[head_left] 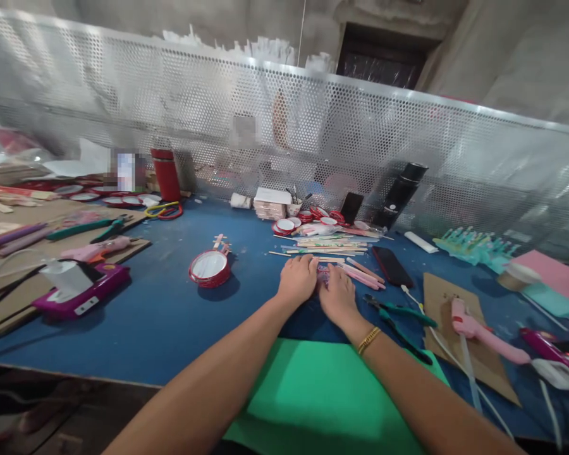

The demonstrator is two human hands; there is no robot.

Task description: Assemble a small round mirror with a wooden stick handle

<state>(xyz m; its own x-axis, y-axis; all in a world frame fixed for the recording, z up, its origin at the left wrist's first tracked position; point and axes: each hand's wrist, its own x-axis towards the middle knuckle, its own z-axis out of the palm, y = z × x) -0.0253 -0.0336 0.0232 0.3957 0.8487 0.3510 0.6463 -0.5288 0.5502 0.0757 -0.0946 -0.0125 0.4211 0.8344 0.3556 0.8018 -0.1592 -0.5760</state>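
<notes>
My left hand and my right hand are close together above the blue table, fingers curled inward. A small pinkish patterned piece shows between them; the fingers hide most of it, and I cannot make out what it is. Just beyond my hands lie thin wooden sticks and pink glue sticks. Green-handled pliers rest to the right of my right hand. Off to the left stands a small red-and-white round drum-like piece with sticks attached.
A green sheet lies under my forearms. Pink glue guns with cables sit on both sides. A phone, a black bottle and a red bottle stand or lie farther back. A perforated metal screen borders the table.
</notes>
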